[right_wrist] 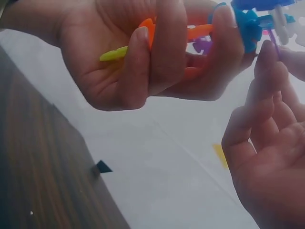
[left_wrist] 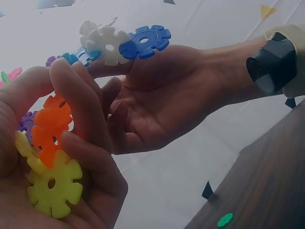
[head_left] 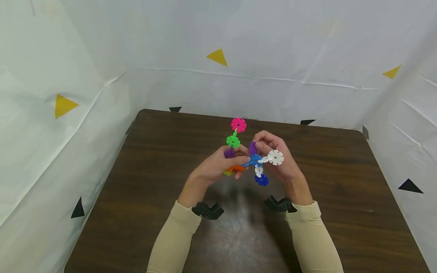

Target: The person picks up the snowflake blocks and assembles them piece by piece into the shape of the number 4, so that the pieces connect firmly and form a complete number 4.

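The cluster of notched, flower-shaped disc pieces in pink, green, purple, blue, white, orange and yellow [head_left: 254,159] is showing as smooth moulded plastic with a slight sheen; the yellow disc [left_wrist: 53,185] is looking faintly translucent. The dark brown table top [head_left: 153,182] is reading as wood-grain, semi-gloss, reflecting a pale glare patch near the front. The white wall sheeting [head_left: 273,45] is appearing matt, creased, paper- or cloth-like. The beige sleeves [head_left: 175,239] are looking like soft matt cloth.
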